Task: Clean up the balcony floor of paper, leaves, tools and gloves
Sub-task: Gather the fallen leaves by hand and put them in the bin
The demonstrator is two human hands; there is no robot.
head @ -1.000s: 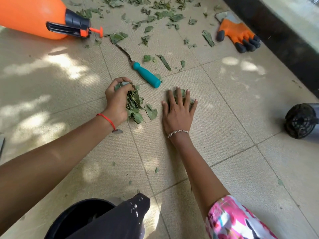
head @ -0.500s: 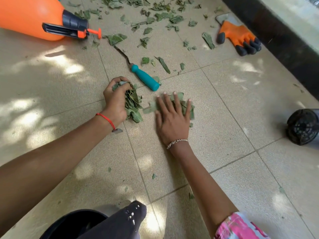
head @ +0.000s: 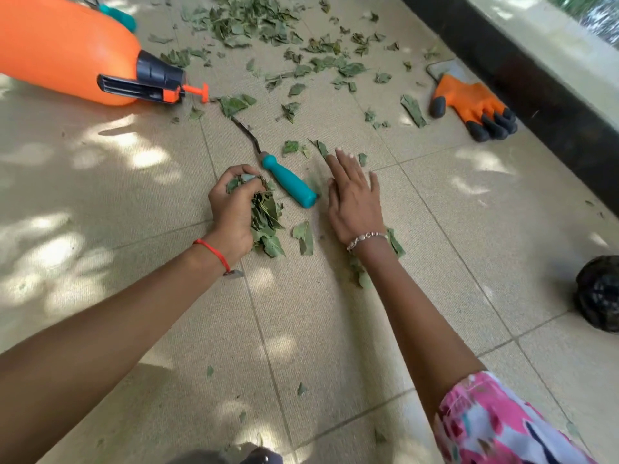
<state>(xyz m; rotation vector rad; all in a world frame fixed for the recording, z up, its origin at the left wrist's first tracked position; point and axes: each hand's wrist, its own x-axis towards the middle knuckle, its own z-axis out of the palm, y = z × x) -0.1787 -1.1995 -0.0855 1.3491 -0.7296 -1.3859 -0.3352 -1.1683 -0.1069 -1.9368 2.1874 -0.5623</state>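
Observation:
My left hand (head: 232,209) grips a bunch of green leaves (head: 266,217) against the tiled floor. My right hand (head: 355,199) reaches forward with straight fingers, just right of a teal-handled tool (head: 289,185) whose dark bent shaft points away from me. A few leaves (head: 304,236) lie between my hands and under my right wrist. Many more loose leaves (head: 254,25) are scattered further ahead. An orange glove with black fingertips (head: 472,105) lies at the far right near the wall.
A big orange sprayer bottle (head: 67,51) lies on its side at the upper left. A black ledge (head: 522,75) runs along the right. A black pot (head: 599,293) lies at the right edge. A dark object (head: 261,458) shows at the bottom.
My right hand left the leaves it was pressing and moved forward, beside the teal handle. My left hand still holds its bunch. The view has shifted forward.

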